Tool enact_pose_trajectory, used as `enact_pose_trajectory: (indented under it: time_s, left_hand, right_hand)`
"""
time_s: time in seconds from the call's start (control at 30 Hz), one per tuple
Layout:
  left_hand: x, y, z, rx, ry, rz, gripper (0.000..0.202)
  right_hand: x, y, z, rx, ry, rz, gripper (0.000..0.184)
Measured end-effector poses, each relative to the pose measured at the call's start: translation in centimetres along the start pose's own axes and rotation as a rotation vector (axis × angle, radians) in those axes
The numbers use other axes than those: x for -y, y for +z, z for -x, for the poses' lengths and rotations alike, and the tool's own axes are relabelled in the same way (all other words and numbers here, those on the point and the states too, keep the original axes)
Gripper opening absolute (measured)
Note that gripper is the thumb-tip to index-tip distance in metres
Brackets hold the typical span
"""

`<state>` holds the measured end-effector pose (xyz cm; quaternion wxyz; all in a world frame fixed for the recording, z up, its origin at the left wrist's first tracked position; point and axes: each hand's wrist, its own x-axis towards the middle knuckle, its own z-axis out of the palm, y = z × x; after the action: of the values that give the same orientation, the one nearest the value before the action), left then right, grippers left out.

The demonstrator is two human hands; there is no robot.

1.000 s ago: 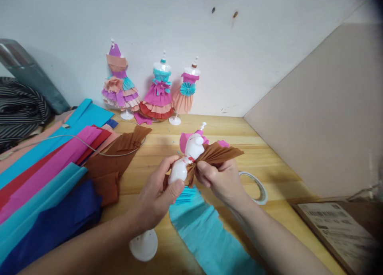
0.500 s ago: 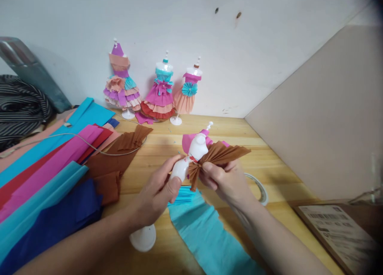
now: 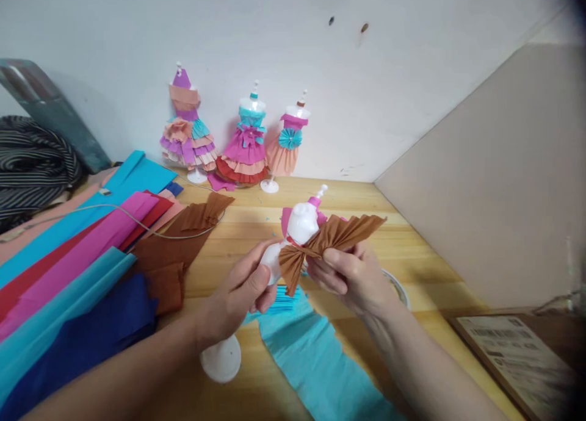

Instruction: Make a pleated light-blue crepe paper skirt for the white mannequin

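A small white mannequin [image 3: 300, 226] with pink paper behind its chest is tilted above the wooden table [image 3: 256, 213]. My left hand [image 3: 240, 296] is closed around its lower body. Its round white base [image 3: 220, 359] hangs below my wrist. My right hand [image 3: 350, 274] pinches a pleated brown crepe paper fan [image 3: 334, 238] against the mannequin's waist. The fan spreads out to the right and a short end hangs down to the left.
Three dressed mannequins [image 3: 185, 128] [image 3: 245, 143] [image 3: 287, 141] stand by the wall. Coloured crepe sheets [image 3: 77, 256] and a brown strip [image 3: 183, 235] lie left under a cable [image 3: 137, 223]. A turquoise strip [image 3: 311, 360], tape roll [image 3: 399, 287] and labelled cardboard [image 3: 517, 354] lie near.
The mannequin has turned a little more upright. The brown fan has shifted lower on the waist, its short end now hanging further over the body. My right fingers have regripped it.
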<state>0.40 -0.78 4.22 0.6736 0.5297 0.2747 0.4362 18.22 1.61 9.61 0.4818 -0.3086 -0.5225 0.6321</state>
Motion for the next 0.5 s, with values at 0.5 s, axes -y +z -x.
enact_pose_trajectory:
  time_s: [0.5]
  left_hand:
    - [-1.5, 1.9, 0.1, -0.318, 0.111, -0.293, 0.048]
  right_hand:
    - [1.2, -0.1, 0.8, -0.096, -0.04, 0.124, 0.036]
